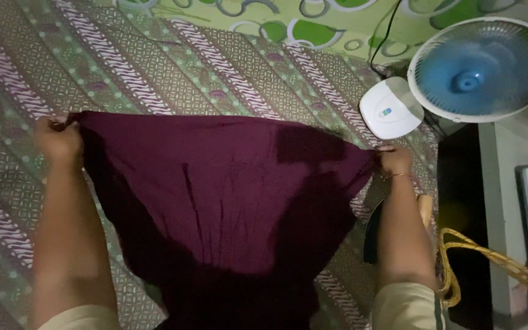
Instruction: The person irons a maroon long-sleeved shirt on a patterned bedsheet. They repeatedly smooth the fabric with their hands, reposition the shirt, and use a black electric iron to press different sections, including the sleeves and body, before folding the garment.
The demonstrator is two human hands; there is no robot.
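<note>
Maroon, soft and creased, the dark maroon cloth garment (pixel 221 201) is stretched wide above the patterned green-and-brown bedspread (pixel 154 67), its top edge pulled nearly straight across the middle of the bed and its body falling toward the near edge, where it sinks into shadow. The left hand (pixel 59 140) is closed tight on the cloth's left top corner — fingers curled over a small bunch of fabric — out toward the bed's left side. The right hand (pixel 395 161) pinches the opposite corner close to the bed's right edge, fingers shut on the fabric, a thin bangle at the wrist. Both forearms run up from the near edge in pale short sleeves. Just beyond the right hand, at the bed's far right corner, lies a small white rounded plastic device (pixel 390 109), a dark cable leading off behind it. Beside that — off the bed — stands a white-caged round fan with blue blades (pixel 483 68). A yellow woven rope handle (pixel 459 256) hangs near the right edge.
</note>
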